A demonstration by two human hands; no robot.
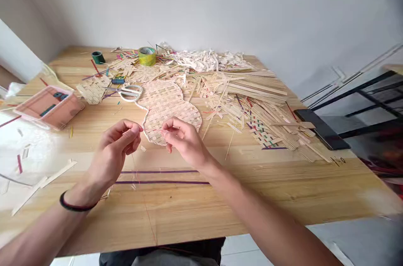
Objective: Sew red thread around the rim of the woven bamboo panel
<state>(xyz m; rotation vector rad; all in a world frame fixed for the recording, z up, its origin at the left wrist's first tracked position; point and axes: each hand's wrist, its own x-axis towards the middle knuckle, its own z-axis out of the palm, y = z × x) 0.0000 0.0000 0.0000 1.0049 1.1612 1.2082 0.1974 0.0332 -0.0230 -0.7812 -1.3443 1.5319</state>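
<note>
My left hand [117,147] is closed in a pinch above the table, left of the woven gourd-shaped panel [170,104]. A thin red thread [147,213] hangs below its fingers toward the table's front edge. My right hand [185,141] also pinches, over the panel's lower part; what lies between its fingertips is too fine to make out. The panel is flat, woven of pale strips, with a white bound edge. White-handled scissors [130,93] touch or lie close to its upper left edge. Two purple strips [160,182] lie across the table below my hands.
A pink box [52,106] stands at the left. Yellow tape [147,56], a dark green spool [98,57] and a blue spool [118,81] sit at the back. Loose bamboo-like strips [252,89] cover the back and right. A black phone [321,128] lies by the right edge.
</note>
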